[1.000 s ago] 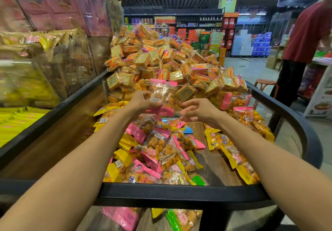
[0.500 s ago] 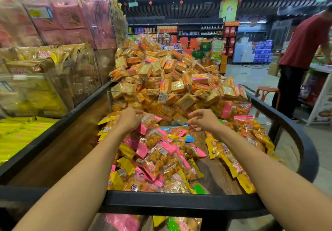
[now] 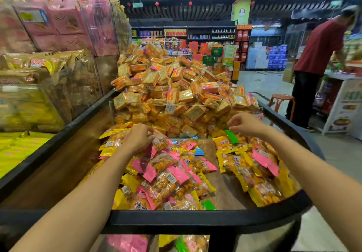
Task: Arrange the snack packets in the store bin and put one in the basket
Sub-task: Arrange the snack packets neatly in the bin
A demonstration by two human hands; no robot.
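Observation:
The store bin (image 3: 195, 217) has a black rim and a wooden floor. A loose heap of pink- and yellow-edged snack packets (image 3: 166, 175) lies in its middle, with a second heap of mostly yellow packets (image 3: 254, 173) on the right. My left hand (image 3: 139, 138) lies at the far end of the middle heap, fingers curled over a pink-edged packet (image 3: 159, 142). My right hand (image 3: 244, 123) hovers over the right heap near a green packet (image 3: 232, 136), fingers loosely curled and holding nothing. No basket is in view.
Behind a clear divider (image 3: 195, 106) rises a tall pile of orange cracker packets (image 3: 176, 87). Clear cases of yellow and pink bags (image 3: 49, 75) stand on the left. A person in a red shirt (image 3: 317, 55) and a stool (image 3: 282, 98) are in the aisle on the right.
Both hands held one pink-edged packet up near the divider. My left hand brought it down onto the middle heap, and my right hand let go and moved right over the yellow heap.

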